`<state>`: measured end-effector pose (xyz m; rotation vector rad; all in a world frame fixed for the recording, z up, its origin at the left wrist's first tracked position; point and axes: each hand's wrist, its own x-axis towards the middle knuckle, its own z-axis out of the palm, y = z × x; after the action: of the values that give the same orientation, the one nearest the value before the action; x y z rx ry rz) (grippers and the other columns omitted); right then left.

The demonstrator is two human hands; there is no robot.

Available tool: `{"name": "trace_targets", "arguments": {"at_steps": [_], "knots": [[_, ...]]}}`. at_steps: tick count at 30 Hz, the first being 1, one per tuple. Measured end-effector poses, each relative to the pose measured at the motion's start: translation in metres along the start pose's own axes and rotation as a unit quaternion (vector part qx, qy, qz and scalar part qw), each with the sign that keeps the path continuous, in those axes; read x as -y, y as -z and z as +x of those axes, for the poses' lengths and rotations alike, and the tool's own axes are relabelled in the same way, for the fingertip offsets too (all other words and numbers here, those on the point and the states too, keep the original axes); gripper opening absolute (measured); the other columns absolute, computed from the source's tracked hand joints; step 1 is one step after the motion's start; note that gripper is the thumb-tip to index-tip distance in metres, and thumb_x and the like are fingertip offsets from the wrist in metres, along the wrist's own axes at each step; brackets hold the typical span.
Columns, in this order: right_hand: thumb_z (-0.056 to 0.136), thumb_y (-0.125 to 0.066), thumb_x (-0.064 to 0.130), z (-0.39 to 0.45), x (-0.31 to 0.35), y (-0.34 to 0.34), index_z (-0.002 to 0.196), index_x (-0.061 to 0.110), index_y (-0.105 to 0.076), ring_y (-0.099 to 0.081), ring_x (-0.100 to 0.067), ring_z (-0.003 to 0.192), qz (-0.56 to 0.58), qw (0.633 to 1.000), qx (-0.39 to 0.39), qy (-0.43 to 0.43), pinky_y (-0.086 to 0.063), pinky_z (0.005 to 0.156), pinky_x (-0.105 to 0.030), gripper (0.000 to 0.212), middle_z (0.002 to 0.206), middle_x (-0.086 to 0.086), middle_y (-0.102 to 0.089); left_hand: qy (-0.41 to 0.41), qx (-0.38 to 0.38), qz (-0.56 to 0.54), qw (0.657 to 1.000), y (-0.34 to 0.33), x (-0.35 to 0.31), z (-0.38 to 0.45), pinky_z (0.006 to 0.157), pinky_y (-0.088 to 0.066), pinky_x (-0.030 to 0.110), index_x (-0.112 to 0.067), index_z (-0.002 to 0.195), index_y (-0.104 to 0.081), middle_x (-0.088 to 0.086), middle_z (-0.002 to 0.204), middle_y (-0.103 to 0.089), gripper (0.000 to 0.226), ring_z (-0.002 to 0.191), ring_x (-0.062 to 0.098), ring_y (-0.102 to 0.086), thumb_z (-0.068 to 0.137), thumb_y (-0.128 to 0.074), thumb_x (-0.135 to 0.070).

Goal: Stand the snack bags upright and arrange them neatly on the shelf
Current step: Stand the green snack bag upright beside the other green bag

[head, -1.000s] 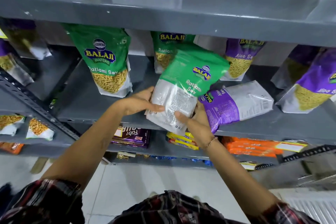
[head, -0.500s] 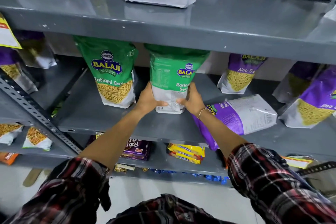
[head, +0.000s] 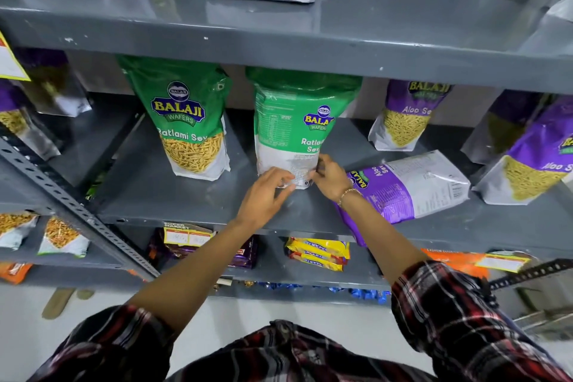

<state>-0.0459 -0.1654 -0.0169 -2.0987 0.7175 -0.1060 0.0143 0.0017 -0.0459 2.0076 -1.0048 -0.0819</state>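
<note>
A green Ratlami Sev bag [head: 297,124] stands upright mid-shelf with its back panel facing me. My left hand [head: 266,195] pinches its bottom edge at the front. My right hand [head: 330,177] grips its lower right corner. To its left a second green Ratlami Sev bag [head: 186,121] stands upright, front facing out. A purple Aloo Sev bag [head: 412,186] lies flat on the grey shelf [head: 186,208], just right of my right wrist. Another purple bag [head: 406,115] stands at the back, and one more [head: 533,158] leans at the far right.
The upper shelf's edge [head: 279,49] hangs just above the bag tops and carries white bags. A slanted perforated brace [head: 62,198] crosses the left side. Biscuit packs [head: 316,254] and other packets lie on the lower shelf. More purple bags [head: 46,96] stand at the left.
The green bag went from tilted in my hands to standing upright on the shelf. Both hands slid down from its sides to its bottom edge.
</note>
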Motion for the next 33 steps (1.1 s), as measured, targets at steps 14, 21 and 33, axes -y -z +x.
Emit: {"name": "trace_targets", "arguments": {"at_steps": [14, 21, 33], "knots": [[0.083, -0.039, -0.011, -0.05, 0.015, -0.032, 0.102, 0.005, -0.067, -0.056, -0.028, 0.102, -0.052, 0.991, -0.003, 0.121, -0.036, 0.09, -0.014, 0.038, 0.106, -0.015, -0.055, 0.064, -0.058, 0.006, 0.996, -0.004, 0.023, 0.007, 0.098, -0.037, 0.031, -0.001, 0.124, -0.038, 0.017, 0.12, -0.039, 0.078, 0.114, 0.024, -0.04, 0.068, -0.081, -0.034], [0.081, -0.063, 0.005, -0.01, 0.002, 0.006, 0.118, 0.002, -0.054, -0.059, -0.035, 0.11, -0.052, 0.995, -0.08, 0.032, -0.044, 0.1, -0.036, 0.039, 0.118, -0.022, -0.061, 0.121, 0.047, -0.03, 0.991, 0.02, 0.052, 0.031, 0.096, -0.047, 0.045, -0.004, 0.126, -0.043, 0.019, 0.118, -0.057, 0.048, 0.109, 0.033, -0.057, 0.082, -0.062, -0.003], [0.066, -0.079, 0.006, 0.027, 0.006, 0.016, 0.125, 0.005, -0.043, -0.056, -0.032, 0.116, -0.034, 0.998, 0.017, 0.042, -0.044, 0.104, -0.043, 0.07, 0.126, -0.017, -0.06, 0.168, 0.155, 0.018, 0.973, 0.032, 0.069, 0.073, 0.114, -0.031, 0.046, -0.016, 0.144, -0.03, 0.01, 0.147, -0.044, 0.059, 0.137, 0.028, -0.038, 0.089, -0.051, -0.004]]}}
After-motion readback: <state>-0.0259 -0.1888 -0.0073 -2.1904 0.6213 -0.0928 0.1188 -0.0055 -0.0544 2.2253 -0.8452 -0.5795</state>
